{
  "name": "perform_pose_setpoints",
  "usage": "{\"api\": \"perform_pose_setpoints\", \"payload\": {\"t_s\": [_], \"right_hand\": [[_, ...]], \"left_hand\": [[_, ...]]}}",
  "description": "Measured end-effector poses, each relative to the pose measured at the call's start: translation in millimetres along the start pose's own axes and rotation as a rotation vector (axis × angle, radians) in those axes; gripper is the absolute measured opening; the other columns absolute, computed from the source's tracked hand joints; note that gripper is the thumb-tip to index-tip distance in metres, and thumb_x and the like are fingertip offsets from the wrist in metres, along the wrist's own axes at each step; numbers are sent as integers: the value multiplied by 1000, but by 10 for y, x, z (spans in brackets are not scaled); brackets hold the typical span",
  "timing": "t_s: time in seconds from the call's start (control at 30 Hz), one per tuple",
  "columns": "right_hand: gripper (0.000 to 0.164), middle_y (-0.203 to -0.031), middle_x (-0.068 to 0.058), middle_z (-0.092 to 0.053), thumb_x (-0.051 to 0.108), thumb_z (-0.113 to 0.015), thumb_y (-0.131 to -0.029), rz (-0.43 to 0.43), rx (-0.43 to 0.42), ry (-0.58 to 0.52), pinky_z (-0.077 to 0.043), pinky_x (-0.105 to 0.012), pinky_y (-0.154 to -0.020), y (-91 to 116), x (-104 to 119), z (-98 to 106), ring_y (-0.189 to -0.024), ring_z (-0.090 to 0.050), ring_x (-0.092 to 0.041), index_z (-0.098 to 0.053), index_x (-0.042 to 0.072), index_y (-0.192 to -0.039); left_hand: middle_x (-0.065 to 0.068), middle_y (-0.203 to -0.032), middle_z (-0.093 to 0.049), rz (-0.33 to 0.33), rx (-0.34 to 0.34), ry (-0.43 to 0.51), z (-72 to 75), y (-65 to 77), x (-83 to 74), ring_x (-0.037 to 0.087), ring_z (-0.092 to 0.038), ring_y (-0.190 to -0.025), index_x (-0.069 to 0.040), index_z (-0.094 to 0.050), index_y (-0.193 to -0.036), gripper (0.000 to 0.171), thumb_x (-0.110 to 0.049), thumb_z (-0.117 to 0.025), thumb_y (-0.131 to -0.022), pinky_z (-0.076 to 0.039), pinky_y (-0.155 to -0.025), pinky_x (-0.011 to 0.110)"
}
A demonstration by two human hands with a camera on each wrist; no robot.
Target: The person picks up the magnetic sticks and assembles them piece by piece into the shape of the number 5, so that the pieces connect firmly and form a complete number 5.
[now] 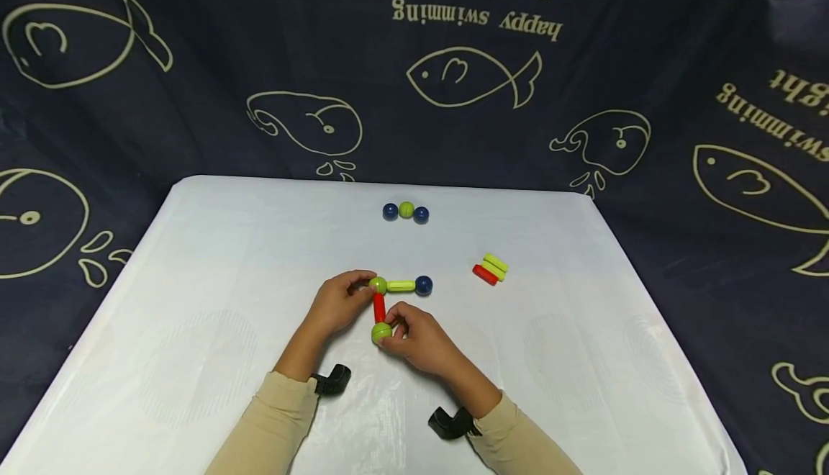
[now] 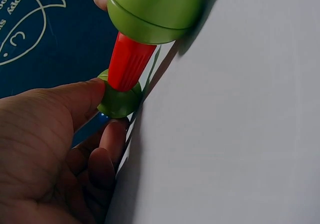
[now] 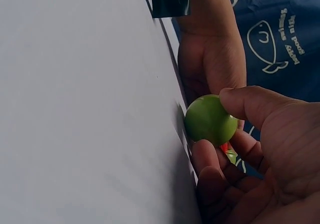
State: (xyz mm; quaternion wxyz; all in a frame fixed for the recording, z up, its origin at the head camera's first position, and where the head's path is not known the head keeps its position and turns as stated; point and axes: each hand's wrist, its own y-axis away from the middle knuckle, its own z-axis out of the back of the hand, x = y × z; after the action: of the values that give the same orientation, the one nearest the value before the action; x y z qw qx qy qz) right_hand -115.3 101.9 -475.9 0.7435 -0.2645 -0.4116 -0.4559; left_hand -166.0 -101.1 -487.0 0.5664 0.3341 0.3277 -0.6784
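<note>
My left hand [image 1: 340, 302] pinches a green ball [image 1: 378, 285] at the corner of a joined shape on the table. From that ball a yellow-green rod [image 1: 401, 286] runs right to a dark blue ball [image 1: 424, 286], and a red rod [image 1: 379, 308] runs toward me. At the red rod's near end sits a second green ball [image 1: 381, 333], which my right hand [image 1: 417, 338] pinches between thumb and fingers. In the left wrist view the red rod [image 2: 131, 61] meets both green balls. The right wrist view shows the near green ball [image 3: 211, 120] between thumb and fingertips.
Toward the back of the white table [image 1: 272, 245], a green ball [image 1: 406, 209] stands between two dark blue balls [image 1: 390, 211]. To the right lie a red rod [image 1: 485, 275] and two yellow-green rods [image 1: 495, 263] side by side. A dark fish-print cloth [image 1: 214, 129] hangs behind.
</note>
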Motion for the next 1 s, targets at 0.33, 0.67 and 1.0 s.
{"api": "perform_pose_setpoints", "payload": {"t_s": [0.33, 0.67, 1.0], "right_hand": [[21, -76, 5, -58, 15, -78, -85, 4, 3, 10, -44, -24, -61, -4, -2, -3, -69, -54, -7, -62, 12, -99], [20, -76, 5, -59, 16, -78, -86, 20, 8, 20, -44, -24, -60, -2, -20, -5, -68, -54, -6, -62, 13, -99], [20, -74, 5, -58, 17, -78, -86, 21, 11, 35, -43, -24, -60, 2, -17, -5, -67, -53, -6, -62, 16, -98]], "left_hand": [[2, -104, -71, 2, -14, -25, -8, 4, 2, 14, -60, -81, -14, -71, -120, 28, -22, -70, -93, -46, -75, 36], [0, -99, -68, -74, 5, -81, -15, 6, 24, 13, -57, -77, -16, -68, -129, 37, -22, -70, -93, -45, -71, 35], [-1, -92, -65, -75, 13, -69, 1, 19, -24, 14, -55, -77, -16, -70, -125, 33, -22, -70, -93, -45, -72, 35]]}}
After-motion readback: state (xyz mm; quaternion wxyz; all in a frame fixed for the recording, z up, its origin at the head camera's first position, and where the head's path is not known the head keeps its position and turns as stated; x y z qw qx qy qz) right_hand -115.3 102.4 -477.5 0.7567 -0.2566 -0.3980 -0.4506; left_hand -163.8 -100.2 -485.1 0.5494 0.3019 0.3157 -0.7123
